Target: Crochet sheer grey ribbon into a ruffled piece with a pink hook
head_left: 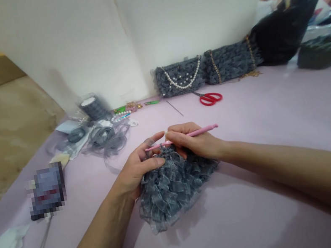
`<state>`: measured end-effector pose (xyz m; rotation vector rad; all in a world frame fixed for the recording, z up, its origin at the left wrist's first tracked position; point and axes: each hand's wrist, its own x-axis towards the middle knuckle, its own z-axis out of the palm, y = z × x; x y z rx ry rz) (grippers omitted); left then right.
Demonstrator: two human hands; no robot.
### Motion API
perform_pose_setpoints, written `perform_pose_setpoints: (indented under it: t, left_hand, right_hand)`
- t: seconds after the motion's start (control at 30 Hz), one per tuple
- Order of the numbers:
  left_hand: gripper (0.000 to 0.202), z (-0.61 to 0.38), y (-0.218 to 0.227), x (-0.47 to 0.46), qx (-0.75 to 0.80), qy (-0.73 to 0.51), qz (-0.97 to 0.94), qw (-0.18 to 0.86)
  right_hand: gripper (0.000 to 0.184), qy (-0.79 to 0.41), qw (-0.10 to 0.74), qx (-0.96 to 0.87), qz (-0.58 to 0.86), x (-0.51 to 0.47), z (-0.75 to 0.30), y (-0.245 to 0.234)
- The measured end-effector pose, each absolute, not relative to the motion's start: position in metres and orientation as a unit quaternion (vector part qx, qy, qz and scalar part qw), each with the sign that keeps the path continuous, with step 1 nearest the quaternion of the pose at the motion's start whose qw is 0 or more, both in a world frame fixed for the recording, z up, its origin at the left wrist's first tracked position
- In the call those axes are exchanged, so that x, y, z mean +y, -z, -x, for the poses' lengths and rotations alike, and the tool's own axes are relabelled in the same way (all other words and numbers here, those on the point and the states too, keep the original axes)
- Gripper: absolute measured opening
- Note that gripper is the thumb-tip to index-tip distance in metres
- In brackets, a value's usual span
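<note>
A ruffled piece of grey ribbon crochet work (173, 186) hangs in front of me over the pink tabletop. My left hand (142, 162) grips its upper left edge, thumb in front, with a strand of grey ribbon about the forefinger. Between the fingers of my right hand (192, 138) is a pink crochet hook (203, 130), held like a pen. The hook's tip points left and lies at the top edge of the work, close to the left forefinger. Whether a loop sits on the hook is too small to tell.
Loose grey ribbon (106, 138) and a ribbon spool (93, 106) lie at the left. Red-handled scissors (210, 98) and a thin needle-like rod (174, 108) are behind my hands. Two ruffled grey bags (179, 78) lean on the wall. A blurred-out device (47, 189) with a cable lies left.
</note>
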<state>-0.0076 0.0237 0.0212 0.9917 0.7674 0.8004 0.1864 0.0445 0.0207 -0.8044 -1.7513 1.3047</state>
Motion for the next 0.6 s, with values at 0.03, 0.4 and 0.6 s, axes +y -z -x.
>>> perform_pose_setpoints:
  t: [0.03, 0.4, 0.6]
  left_hand:
    - [0.07, 0.007, -0.021, 0.023, 0.35, -0.364, -0.451, 0.736]
    - [0.067, 0.008, -0.018, 0.028, 0.403, -0.385, -0.415, 0.719]
    - [0.067, 0.008, -0.017, 0.031, 0.419, -0.379, -0.409, 0.717]
  right_hand:
    - [0.038, -0.515, 0.397, -0.692, 0.315, 0.045, -0.186, -0.021]
    - [0.027, -0.477, 0.311, -0.794, 0.215, 0.06, -0.199, -0.014]
    - [0.02, -0.506, 0.288, -0.784, 0.214, 0.061, -0.201, -0.016]
